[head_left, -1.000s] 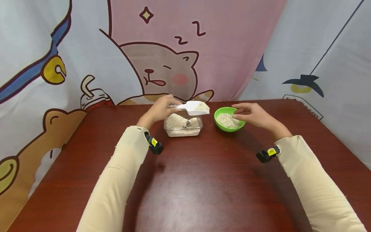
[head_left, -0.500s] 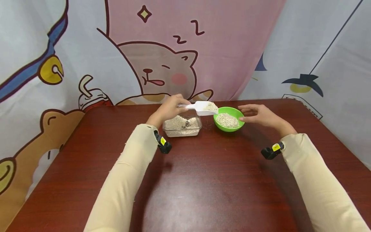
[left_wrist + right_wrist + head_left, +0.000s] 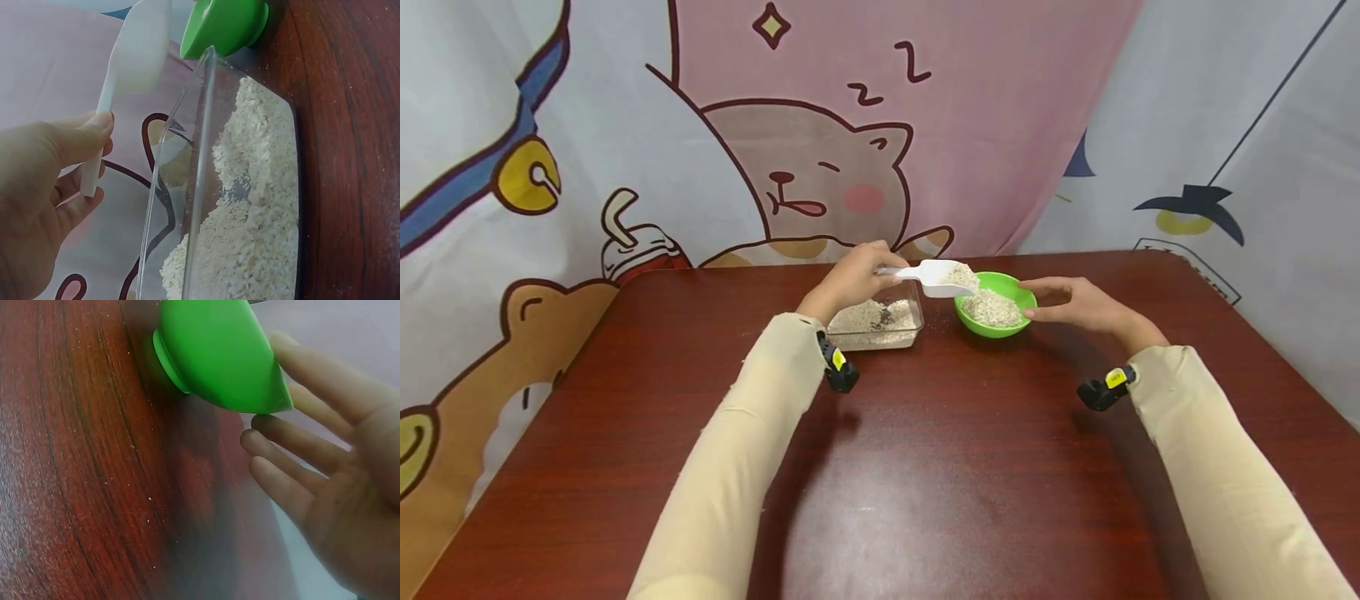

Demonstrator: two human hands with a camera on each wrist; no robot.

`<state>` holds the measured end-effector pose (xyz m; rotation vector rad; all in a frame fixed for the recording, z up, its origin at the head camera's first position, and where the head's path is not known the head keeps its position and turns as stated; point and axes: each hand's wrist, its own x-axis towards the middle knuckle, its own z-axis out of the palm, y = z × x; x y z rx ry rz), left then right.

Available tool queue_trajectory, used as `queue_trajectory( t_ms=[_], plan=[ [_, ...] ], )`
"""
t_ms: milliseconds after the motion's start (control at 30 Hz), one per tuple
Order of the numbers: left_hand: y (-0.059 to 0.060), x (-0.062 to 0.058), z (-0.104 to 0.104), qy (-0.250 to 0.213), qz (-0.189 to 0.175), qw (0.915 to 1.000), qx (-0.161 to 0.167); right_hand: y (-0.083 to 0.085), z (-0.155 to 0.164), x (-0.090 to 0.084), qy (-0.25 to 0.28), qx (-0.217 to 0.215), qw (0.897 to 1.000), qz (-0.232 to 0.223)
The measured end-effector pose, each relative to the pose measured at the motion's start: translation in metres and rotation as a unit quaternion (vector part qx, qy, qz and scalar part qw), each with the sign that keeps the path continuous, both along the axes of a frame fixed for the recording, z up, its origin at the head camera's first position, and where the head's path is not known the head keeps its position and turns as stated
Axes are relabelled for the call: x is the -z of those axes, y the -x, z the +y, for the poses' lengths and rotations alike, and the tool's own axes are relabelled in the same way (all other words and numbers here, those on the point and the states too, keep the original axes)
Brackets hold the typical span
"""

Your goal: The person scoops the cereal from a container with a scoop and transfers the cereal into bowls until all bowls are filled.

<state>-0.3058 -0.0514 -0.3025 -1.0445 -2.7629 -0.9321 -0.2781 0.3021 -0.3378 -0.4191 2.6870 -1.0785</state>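
Note:
My left hand (image 3: 857,275) grips the handle of a white scoop (image 3: 934,277), thumb on top and fingers curled beneath. Pale oat flakes (image 3: 962,277) lie in the scoop, whose lip overlaps the left rim of a green bowl (image 3: 997,332). The bowl holds a heap of the same flakes. At its right side is my right hand (image 3: 1078,305), thumb tip at the rim and fingers fairly straight, as the right wrist view shows. A clear rectangular container (image 3: 206,125) with more flakes stands under my left hand, its bottom partly bared in the middle.
All of this stands on a dark red wooden table (image 3: 925,467), near its back edge. A few crumbs are scattered between container and bowl. Behind the table hangs a curtain (image 3: 1000,125) printed with cartoon animals.
My left hand has carried the loaded scoop rightward from above the container to the bowl's left rim. My right hand has shifted from over the bowl to its right side.

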Motion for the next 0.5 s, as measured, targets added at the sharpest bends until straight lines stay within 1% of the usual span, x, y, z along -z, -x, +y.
queue_trajectory(
  t_ms=[167, 333, 500],
  plan=[
    [0.003, 0.001, 0.005, 0.014, 0.022, 0.9996, 0.009, -0.002, -0.001, -0.001, 0.012, 0.004, 1.0, -0.002],
    [0.004, -0.003, 0.008, 0.06, 0.056, 0.9965, 0.013, -0.002, -0.002, -0.001, 0.016, 0.007, 1.0, -0.002],
    [0.005, -0.01, 0.012, 0.114, 0.073, 0.9907, 0.008, -0.002, -0.003, 0.0, 0.022, 0.011, 1.0, -0.009]
  ],
)
